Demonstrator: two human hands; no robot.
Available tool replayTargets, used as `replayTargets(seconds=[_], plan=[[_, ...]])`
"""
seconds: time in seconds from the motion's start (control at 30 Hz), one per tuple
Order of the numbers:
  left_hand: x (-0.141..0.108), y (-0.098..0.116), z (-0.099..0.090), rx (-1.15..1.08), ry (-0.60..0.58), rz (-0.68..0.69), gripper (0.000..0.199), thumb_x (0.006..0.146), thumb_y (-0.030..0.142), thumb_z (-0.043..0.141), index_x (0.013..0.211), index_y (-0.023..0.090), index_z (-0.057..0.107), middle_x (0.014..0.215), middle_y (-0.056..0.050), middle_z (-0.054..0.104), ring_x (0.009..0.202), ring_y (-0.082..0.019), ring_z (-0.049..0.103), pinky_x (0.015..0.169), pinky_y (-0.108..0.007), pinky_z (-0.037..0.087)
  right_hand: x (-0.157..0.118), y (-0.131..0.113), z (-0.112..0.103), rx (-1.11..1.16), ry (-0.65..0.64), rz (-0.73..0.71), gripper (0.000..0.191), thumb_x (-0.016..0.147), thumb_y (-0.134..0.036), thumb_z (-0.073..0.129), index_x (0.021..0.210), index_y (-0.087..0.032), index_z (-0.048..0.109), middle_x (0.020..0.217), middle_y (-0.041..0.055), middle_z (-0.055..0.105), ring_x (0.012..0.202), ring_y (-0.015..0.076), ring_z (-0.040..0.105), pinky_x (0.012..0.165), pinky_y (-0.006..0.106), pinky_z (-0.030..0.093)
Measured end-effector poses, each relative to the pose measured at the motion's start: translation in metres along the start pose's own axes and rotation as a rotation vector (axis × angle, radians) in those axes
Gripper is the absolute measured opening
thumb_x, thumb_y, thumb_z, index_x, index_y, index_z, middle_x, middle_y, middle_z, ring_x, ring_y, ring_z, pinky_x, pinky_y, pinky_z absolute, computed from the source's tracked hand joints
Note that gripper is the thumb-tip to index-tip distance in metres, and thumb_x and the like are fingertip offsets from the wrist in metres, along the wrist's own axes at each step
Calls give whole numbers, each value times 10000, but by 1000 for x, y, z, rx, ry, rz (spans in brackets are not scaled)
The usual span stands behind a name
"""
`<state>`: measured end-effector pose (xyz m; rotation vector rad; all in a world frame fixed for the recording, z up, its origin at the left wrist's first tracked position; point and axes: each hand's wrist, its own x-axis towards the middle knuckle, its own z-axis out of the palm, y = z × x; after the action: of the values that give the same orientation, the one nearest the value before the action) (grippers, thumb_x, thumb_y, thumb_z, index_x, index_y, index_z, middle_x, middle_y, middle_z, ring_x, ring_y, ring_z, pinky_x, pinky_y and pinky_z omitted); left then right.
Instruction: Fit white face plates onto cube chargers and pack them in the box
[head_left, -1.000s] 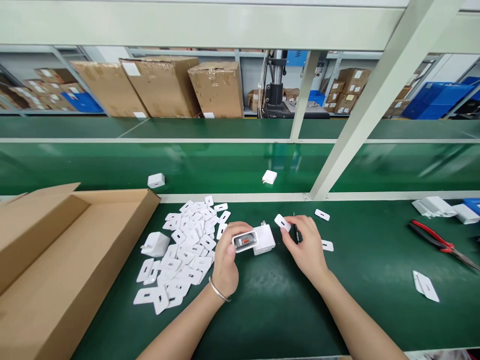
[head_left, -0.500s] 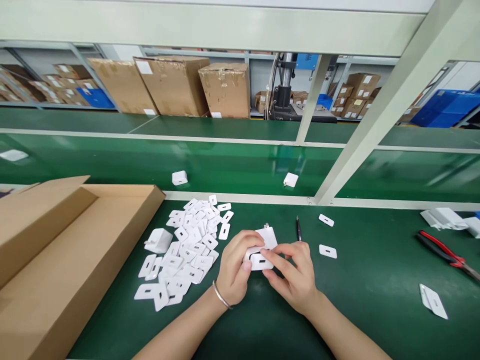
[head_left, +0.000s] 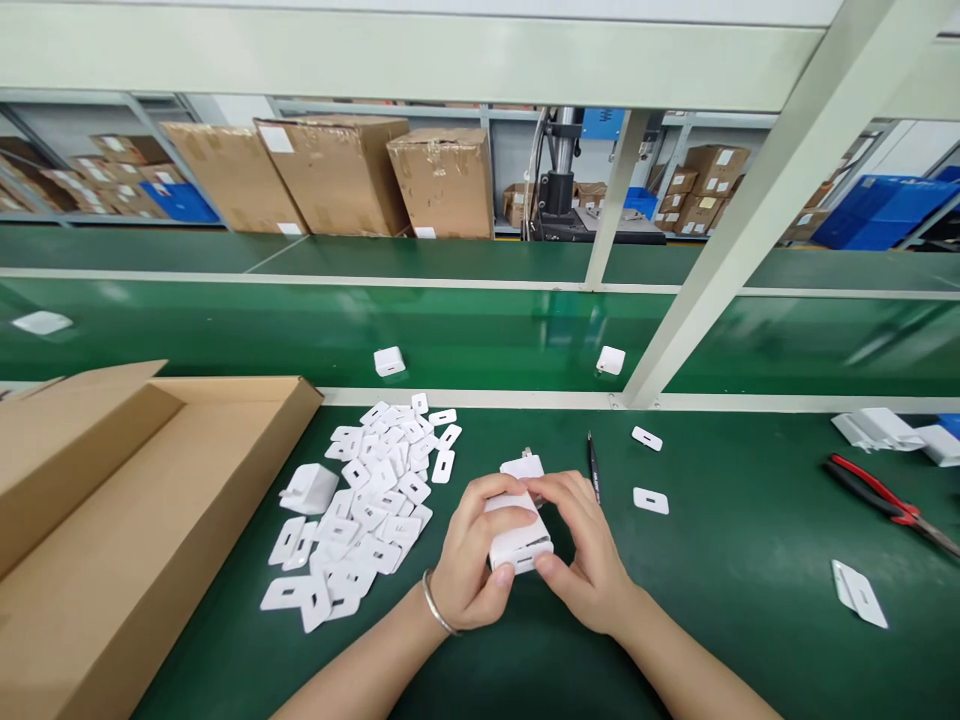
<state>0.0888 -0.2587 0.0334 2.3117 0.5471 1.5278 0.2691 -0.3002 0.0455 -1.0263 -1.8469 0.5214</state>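
Note:
Between my two hands is a white charger (head_left: 516, 532), its slotted end plate (head_left: 531, 558) facing me, with a dark gap along the plate's upper edge. My left hand (head_left: 480, 560) wraps its left side, fingers over the top and thumb at the lower front. My right hand (head_left: 589, 555) grips the right side, index finger at the far edge and thumb on the near corner. Just behind lies another white charger (head_left: 523, 466) with metal prongs, partly hidden by my fingers. To the left, a heap of loose white slotted plates (head_left: 382, 490) spreads over the green bench.
An open cardboard box (head_left: 217, 520) stands at the left, beside a white charger (head_left: 309, 489). A black pen (head_left: 593, 465), loose plates (head_left: 650, 501) and red-black pliers (head_left: 877, 492) lie rightward. White chargers (head_left: 389, 361) sit on the green conveyor behind. A slanted metal post (head_left: 750, 230) rises at right.
The charger in my hands has tilted, its end plate now facing me at the near end. My right fingers have moved to its far edge. Chargers on the conveyor have shifted right.

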Motion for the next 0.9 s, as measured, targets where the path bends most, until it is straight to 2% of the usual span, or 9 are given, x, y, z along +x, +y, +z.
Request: replayTargets(seconds=[0.1,0.2,0.3,0.43,0.63,0.77,0.9], plan=[[-2,-1,2,-2,-1,-3,397,1061,426,328,1331,215,528,1228,-125,509,1085,-257,592,856,-411,567,1,2,0,76,-18,33,504,1021,-639,486,1378,-289,549,1170,73,655,1029,255,593,883,427,488],[-4,-3,4,-10,-23,-46,455,1073,454,292,1422,247,497,1301,-126,454,1159,-263,547,906,-416,546,0,5,-1,98,18,48,483,1009,-607,545,1381,-299,551,1173,71,640,1042,250,584,896,413,497],[-3,-5,3,92,-55,-78,498,1080,476,253,1473,287,493,1278,-117,513,1132,-274,550,913,-437,497,-1,7,-3,68,66,46,490,1007,-587,566,1399,-293,550,1146,77,621,1040,254,578,887,415,504],[0,-5,1,212,-40,-23,468,1083,448,291,1435,281,551,1109,-95,616,981,-258,592,836,-413,450,-2,9,-4,41,100,47,478,1010,-580,562,1385,-283,564,1088,74,613,994,252,578,849,414,511],[3,-1,2,177,-6,28,403,1079,406,362,1381,284,599,1041,-83,623,915,-241,584,790,-394,469,1,9,-7,99,82,21,511,987,-645,553,1337,-274,579,1061,63,615,968,245,571,838,406,502],[3,1,5,154,12,20,398,1087,395,359,1388,282,593,1048,-84,634,925,-237,585,784,-392,469,0,9,-7,104,82,36,427,1009,-589,563,1298,-276,591,1025,50,616,934,228,560,793,373,480],[2,0,8,133,8,10,399,1094,407,346,1382,266,582,1066,-85,623,941,-233,577,787,-390,475,0,8,-6,45,98,20,449,1019,-605,535,1301,-259,581,1019,54,624,923,229,554,785,377,460]])
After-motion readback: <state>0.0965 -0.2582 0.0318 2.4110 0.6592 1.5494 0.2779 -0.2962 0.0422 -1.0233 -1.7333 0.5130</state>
